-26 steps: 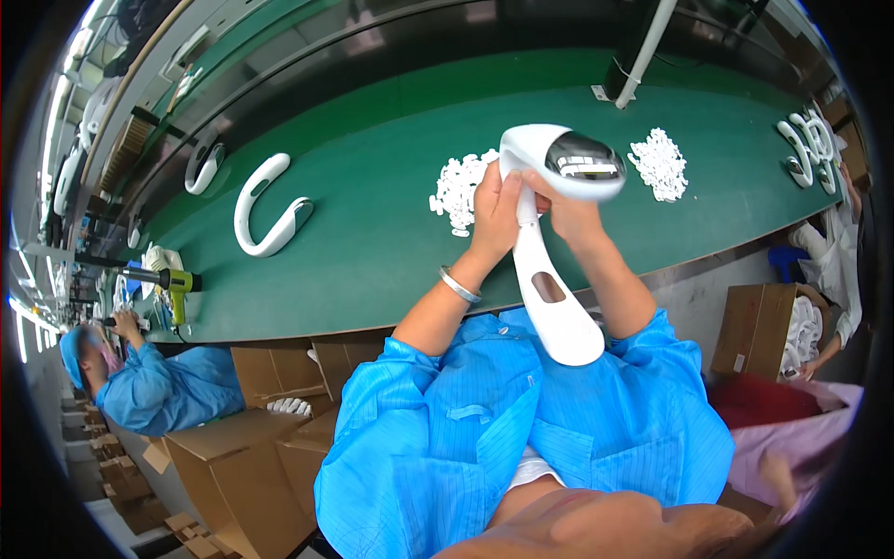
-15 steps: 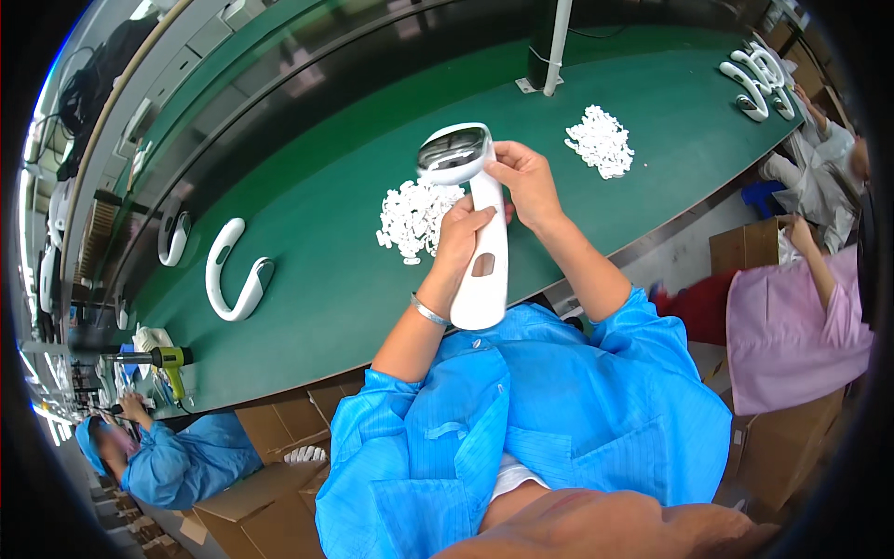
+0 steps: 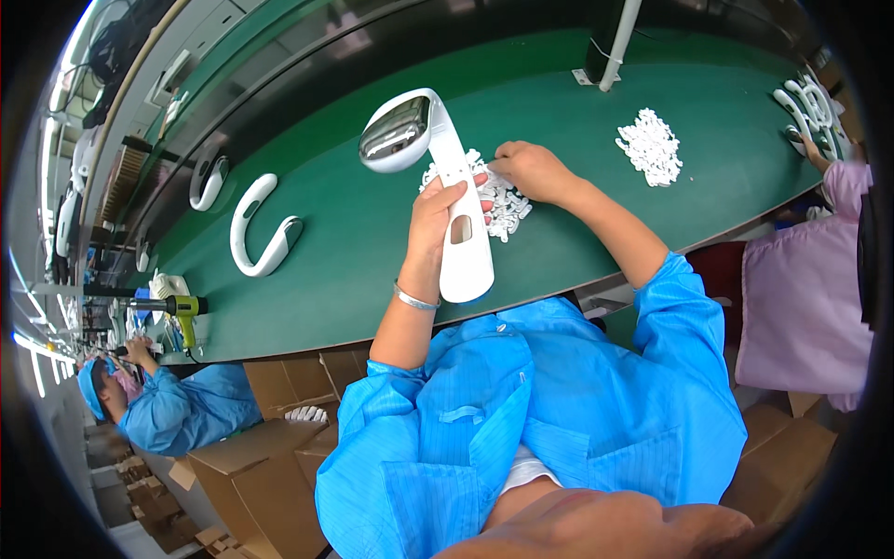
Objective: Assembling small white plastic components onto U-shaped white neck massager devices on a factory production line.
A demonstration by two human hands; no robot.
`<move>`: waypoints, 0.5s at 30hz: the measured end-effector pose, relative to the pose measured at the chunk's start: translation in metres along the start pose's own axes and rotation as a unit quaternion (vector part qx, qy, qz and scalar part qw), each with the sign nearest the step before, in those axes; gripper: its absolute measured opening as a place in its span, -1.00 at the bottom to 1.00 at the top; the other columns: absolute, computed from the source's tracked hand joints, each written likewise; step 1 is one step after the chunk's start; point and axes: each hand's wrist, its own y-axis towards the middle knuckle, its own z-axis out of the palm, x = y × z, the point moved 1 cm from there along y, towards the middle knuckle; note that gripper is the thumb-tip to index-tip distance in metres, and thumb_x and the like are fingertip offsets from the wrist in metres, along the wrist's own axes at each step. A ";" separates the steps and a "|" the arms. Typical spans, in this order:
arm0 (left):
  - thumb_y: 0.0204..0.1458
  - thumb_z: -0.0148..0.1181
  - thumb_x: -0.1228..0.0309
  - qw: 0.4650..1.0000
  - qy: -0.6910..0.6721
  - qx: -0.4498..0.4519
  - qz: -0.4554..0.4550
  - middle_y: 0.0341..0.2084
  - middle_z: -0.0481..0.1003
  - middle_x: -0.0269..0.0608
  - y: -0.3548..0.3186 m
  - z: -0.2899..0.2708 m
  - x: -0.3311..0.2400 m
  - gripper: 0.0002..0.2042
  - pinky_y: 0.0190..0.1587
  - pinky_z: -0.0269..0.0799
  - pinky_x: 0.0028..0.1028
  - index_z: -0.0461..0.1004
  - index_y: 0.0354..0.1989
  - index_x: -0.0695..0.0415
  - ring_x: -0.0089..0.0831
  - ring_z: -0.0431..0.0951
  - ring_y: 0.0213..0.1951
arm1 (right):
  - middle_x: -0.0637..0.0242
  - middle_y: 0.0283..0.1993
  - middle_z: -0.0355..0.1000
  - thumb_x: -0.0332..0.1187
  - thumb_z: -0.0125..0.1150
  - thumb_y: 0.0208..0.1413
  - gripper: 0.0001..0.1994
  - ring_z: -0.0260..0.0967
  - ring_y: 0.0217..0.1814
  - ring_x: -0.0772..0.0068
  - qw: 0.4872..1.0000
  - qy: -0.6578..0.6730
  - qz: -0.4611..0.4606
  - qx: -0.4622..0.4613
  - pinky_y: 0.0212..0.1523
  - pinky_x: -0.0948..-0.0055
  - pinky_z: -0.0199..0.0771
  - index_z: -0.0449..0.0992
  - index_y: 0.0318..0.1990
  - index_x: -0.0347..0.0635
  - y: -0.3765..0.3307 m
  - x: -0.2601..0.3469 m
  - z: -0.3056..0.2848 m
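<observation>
My left hand point(image 3: 435, 212) is wrapped round the middle of a white, curved neck massager point(image 3: 466, 270). The massager is lifted above the near part of the bench, its shiny silver pad end point(image 3: 396, 130) up and to the left, and an oblong window shows in its white shell. Behind it lies a pile of small white plastic parts point(image 3: 507, 214), partly covered by the massager and my hands. My right hand point(image 3: 538, 173) is at the pile's upper edge, fingers drawn together; what they pinch, if anything, is too small to make out.
On the green bench point(image 3: 354, 224) lie another pile of white parts point(image 3: 649, 149), a second massager point(image 3: 244, 233) and a green power tool point(image 3: 186, 326). More massagers point(image 3: 808, 112) lie far right, beside a co-worker in pink point(image 3: 792, 307). A blue-clad co-worker point(image 3: 191, 410) is at left. Cardboard boxes point(image 3: 251, 475) stand below.
My right hand has left the massager and gone to the pile of white parts. My left hand keeps the massager, now tilted more to the left. The view has shifted.
</observation>
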 end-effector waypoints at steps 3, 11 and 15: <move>0.04 -0.02 0.52 0.999 -0.011 -0.033 0.010 -0.20 0.45 0.02 -0.006 -0.004 -0.005 -0.68 -0.47 0.56 -0.33 0.22 0.00 0.23 -0.29 0.55 -0.43 | 0.17 -0.37 0.42 -0.49 0.14 -0.10 -0.90 0.42 -0.27 0.13 0.999 -0.017 -0.027 0.006 -0.27 0.23 0.44 0.54 -0.39 -0.21 0.006 0.000 0.007; -0.01 -0.04 0.57 0.998 0.003 -0.058 0.009 -0.21 0.43 0.00 -0.003 -0.006 -0.009 -0.61 -0.41 0.56 -0.33 0.18 0.05 0.29 -0.28 0.52 -0.39 | 0.22 -0.34 0.45 -0.43 0.20 -0.11 -0.93 0.42 -0.30 0.15 0.997 0.080 0.009 -0.014 -0.29 0.25 0.42 0.51 -0.46 -0.23 0.004 -0.003 0.004; -0.02 -0.04 0.57 0.999 -0.002 -0.042 0.012 -0.20 0.44 0.02 0.000 -0.002 -0.008 -0.63 -0.42 0.56 -0.32 0.19 0.02 0.29 -0.26 0.53 -0.39 | 0.23 -0.31 0.45 -0.43 0.22 -0.14 -0.91 0.41 -0.30 0.13 0.997 0.074 0.004 -0.019 -0.27 0.27 0.42 0.51 -0.46 -0.25 0.004 0.003 0.000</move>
